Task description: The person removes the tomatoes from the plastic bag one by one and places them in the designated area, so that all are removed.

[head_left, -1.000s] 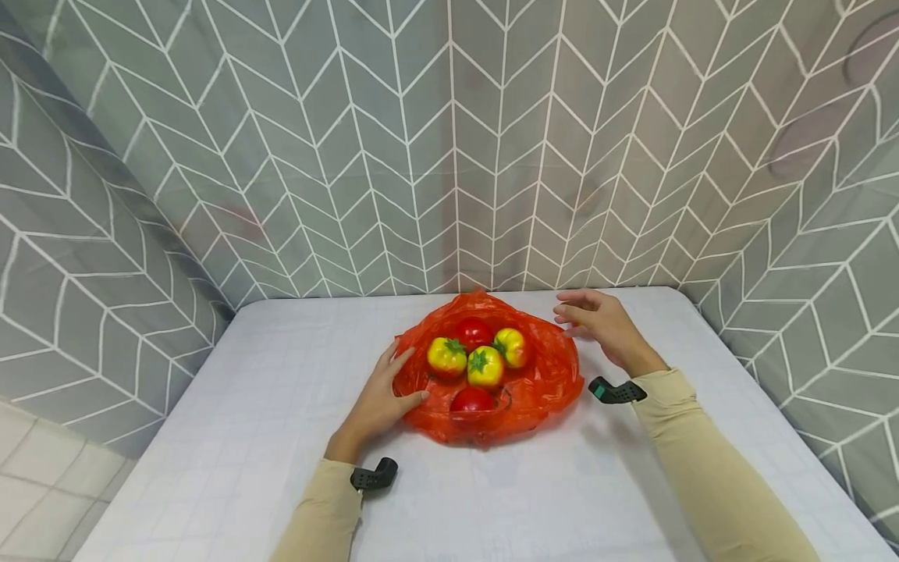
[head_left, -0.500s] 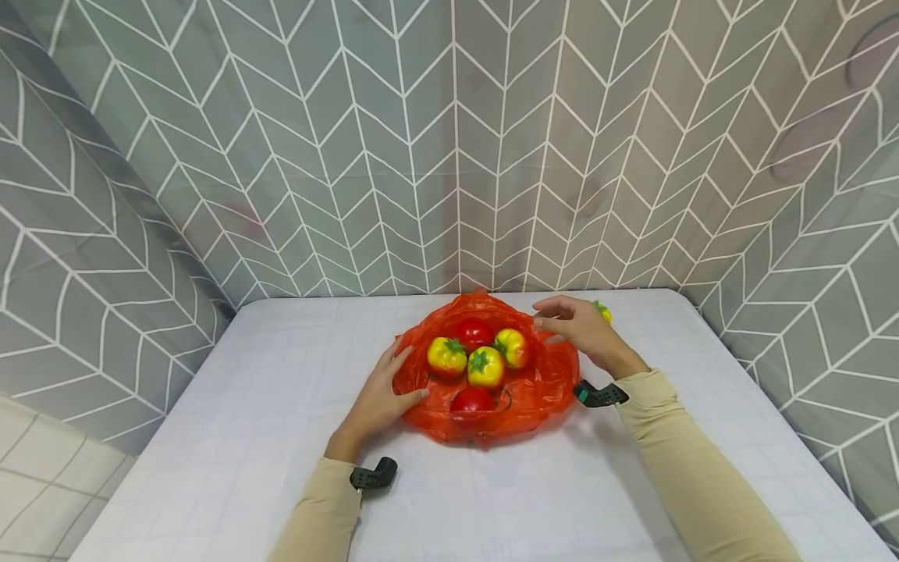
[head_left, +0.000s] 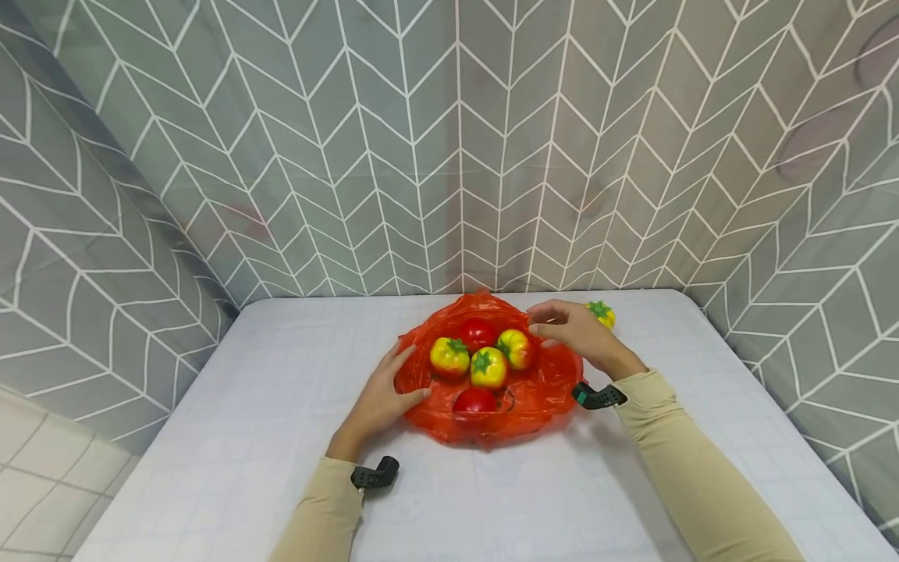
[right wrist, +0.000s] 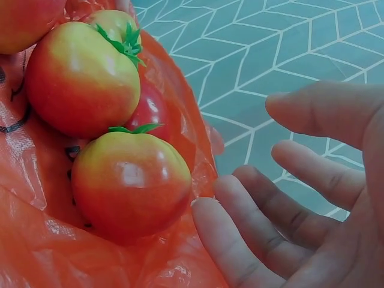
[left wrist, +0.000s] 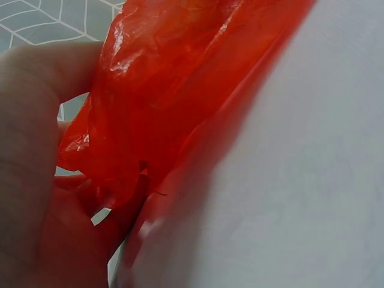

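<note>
An orange-red plastic bag (head_left: 555,386) lies spread in the middle of the table. Inside it are several tomato-like fruits: yellow-red ones with green leaf tops, such as the front yellow one (head_left: 488,368), and red ones, including the red fruit (head_left: 474,400) at the front. My left hand (head_left: 375,402) rests at the bag's left edge, fingers spread; the left wrist view shows plastic (left wrist: 162,90) covering some of its fingertips. My right hand (head_left: 576,332) hovers at the bag's right rim, holding nothing, its fingers loosely bent near a yellow-red fruit (right wrist: 132,186).
Another yellow fruit with a green top (head_left: 601,314) sits on the white-covered table (head_left: 281,375), beyond my right hand and outside the bag. A grey patterned curtain (head_left: 393,156) stands behind the table and along both sides.
My right hand has moved left toward the bag's right rim, uncovering the yellow fruit on the table behind it. My left hand and the fruits in the bag stay put.
</note>
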`<state>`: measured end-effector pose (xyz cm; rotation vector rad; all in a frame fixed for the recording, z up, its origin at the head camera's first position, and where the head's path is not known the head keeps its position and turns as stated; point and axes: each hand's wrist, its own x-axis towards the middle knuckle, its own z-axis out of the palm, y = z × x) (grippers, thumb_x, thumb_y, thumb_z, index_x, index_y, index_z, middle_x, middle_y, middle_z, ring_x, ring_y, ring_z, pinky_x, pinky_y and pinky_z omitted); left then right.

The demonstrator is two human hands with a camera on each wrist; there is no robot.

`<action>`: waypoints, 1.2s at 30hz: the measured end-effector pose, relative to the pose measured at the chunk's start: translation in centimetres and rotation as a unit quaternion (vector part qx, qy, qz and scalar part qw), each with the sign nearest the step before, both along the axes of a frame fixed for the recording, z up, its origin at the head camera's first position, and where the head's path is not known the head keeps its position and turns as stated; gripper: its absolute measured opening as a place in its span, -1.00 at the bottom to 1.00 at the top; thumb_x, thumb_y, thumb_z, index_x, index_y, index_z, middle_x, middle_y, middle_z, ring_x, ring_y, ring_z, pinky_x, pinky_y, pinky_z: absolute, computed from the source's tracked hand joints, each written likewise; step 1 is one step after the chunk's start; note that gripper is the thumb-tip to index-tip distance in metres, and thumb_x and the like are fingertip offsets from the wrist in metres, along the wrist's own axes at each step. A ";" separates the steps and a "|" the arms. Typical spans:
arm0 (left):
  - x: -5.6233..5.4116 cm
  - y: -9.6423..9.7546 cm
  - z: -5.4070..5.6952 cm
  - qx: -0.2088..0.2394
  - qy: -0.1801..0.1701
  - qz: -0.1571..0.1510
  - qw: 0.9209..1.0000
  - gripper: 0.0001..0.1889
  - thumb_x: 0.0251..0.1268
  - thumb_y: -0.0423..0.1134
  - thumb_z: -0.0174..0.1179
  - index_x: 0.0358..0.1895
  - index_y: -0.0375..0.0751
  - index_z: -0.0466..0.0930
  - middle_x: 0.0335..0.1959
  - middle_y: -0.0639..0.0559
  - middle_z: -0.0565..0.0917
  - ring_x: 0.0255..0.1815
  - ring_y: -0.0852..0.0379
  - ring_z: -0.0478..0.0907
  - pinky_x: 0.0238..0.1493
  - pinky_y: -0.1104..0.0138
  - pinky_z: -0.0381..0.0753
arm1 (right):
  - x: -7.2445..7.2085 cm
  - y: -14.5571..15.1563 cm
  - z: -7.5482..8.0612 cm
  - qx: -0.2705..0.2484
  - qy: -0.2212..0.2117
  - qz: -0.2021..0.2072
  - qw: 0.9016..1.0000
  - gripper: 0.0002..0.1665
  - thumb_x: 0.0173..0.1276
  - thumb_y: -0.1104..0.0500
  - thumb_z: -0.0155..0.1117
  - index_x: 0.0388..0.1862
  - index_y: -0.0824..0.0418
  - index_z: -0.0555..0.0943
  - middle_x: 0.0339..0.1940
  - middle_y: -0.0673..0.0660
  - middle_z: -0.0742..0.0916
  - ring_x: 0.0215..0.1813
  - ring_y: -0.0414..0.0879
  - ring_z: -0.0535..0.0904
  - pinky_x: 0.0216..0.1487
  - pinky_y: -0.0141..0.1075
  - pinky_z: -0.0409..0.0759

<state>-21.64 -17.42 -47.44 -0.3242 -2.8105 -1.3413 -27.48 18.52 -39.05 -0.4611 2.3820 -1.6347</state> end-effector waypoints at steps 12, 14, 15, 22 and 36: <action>0.2 0.1 -0.1 0.002 -0.003 0.006 1.000 -0.13 0.16 -0.02 0.44 0.55 -0.03 0.25 0.53 -0.13 0.19 0.52 -0.18 0.15 0.38 -0.24 0.26 | -0.2 -0.5 -0.6 0.021 0.013 0.005 1.000 -0.46 0.41 0.14 0.35 0.27 0.38 0.53 0.14 0.32 0.64 0.15 0.18 0.59 0.11 -0.01 0.65; 0.2 0.1 -0.1 0.000 0.000 0.005 1.000 -0.13 0.15 -0.03 0.44 0.55 -0.04 0.25 0.53 -0.13 0.19 0.52 -0.17 0.15 0.39 -0.23 0.25 | -0.2 -0.6 -0.7 0.036 0.019 0.001 0.999 -0.47 0.40 0.13 0.35 0.27 0.35 0.54 0.16 0.30 0.65 0.17 0.17 0.58 0.13 -0.01 0.63; 0.2 0.2 -0.1 0.000 0.001 0.004 1.000 -0.12 0.15 -0.03 0.44 0.55 -0.04 0.25 0.53 -0.12 0.19 0.52 -0.17 0.15 0.39 -0.23 0.24 | -0.2 -0.6 -0.7 0.043 0.022 -0.002 0.999 -0.47 0.40 0.13 0.35 0.27 0.34 0.55 0.17 0.28 0.65 0.18 0.17 0.58 0.14 -0.02 0.62; 0.1 0.3 0.0 -0.003 0.007 -0.001 1.000 -0.12 0.16 -0.04 0.42 0.55 -0.07 0.23 0.56 -0.08 0.15 0.54 -0.15 0.11 0.42 -0.23 0.18 | 0.0 -0.8 -0.8 0.070 0.048 -0.003 0.996 -0.46 0.37 0.13 0.37 0.26 0.35 0.56 0.19 0.30 0.66 0.22 0.19 0.58 0.25 0.04 0.54; 0.2 0.2 -0.2 -0.004 0.009 -0.002 1.000 -0.12 0.15 -0.03 0.42 0.55 -0.06 0.24 0.56 -0.03 0.16 0.55 -0.11 0.11 0.43 -0.20 0.19 | 0.0 -1.7 -1.2 0.120 0.073 0.030 0.990 -0.44 0.34 0.19 0.38 0.29 0.33 0.55 0.17 0.29 0.66 0.19 0.20 0.55 0.25 0.06 0.51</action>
